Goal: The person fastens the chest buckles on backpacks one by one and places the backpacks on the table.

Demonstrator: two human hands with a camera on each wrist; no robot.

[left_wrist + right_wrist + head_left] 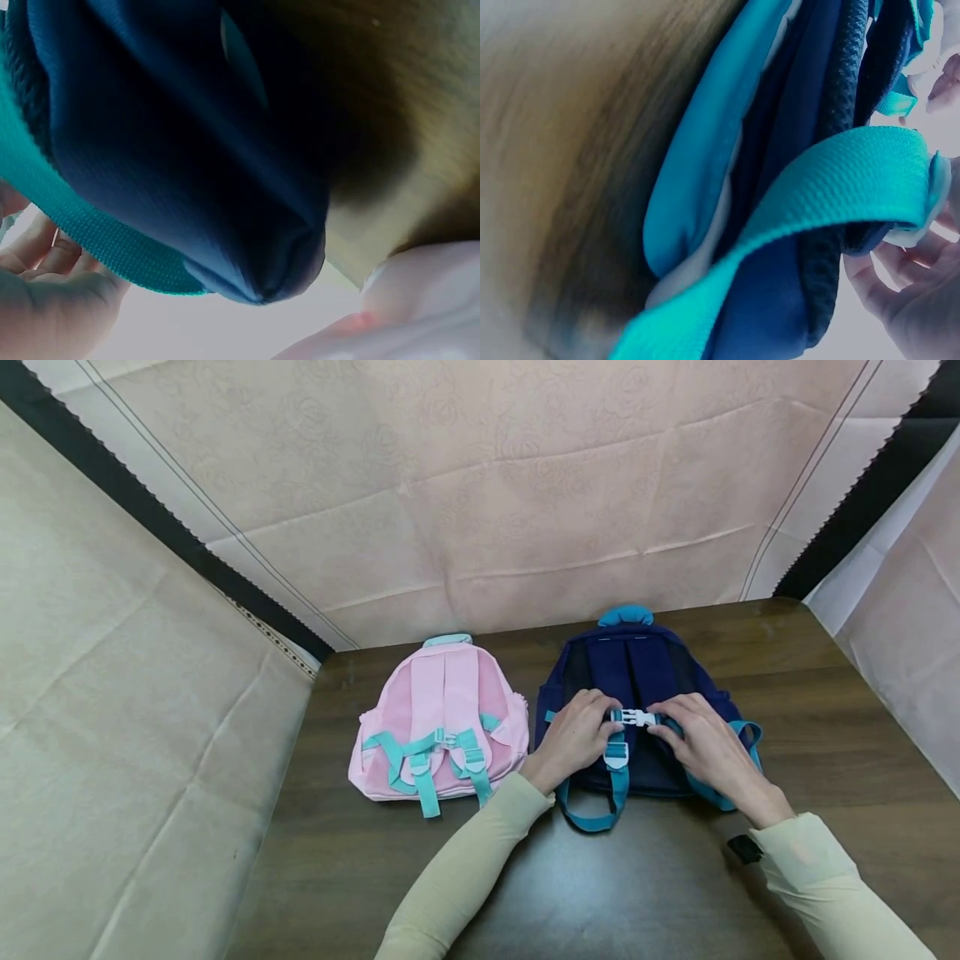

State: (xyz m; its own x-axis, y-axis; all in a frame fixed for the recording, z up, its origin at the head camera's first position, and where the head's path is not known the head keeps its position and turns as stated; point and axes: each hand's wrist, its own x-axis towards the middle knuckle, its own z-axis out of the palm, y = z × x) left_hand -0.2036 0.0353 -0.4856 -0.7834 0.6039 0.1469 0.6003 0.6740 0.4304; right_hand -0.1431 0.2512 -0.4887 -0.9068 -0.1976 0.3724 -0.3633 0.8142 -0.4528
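Note:
A navy backpack (637, 672) lies on the table with its strap side up. Across it runs a white side-release buckle (633, 717), its two halves in line and light prongs showing between them. My left hand (576, 731) pinches the buckle's left end, and my right hand (701, 739) pinches the right end. A teal strap (619, 781) with a white slider hangs down below the left fingers. In the right wrist view a teal strap (840, 180) arches across the backpack's side towards the right hand (922, 292). The left wrist view has the left hand (56, 292) beside teal webbing.
A pink backpack (442, 718) with turquoise straps and a small joined buckle lies close on the left. Both bags rest on a dark wooden table (600, 902). Pale fabric walls (480, 510) enclose the back and sides.

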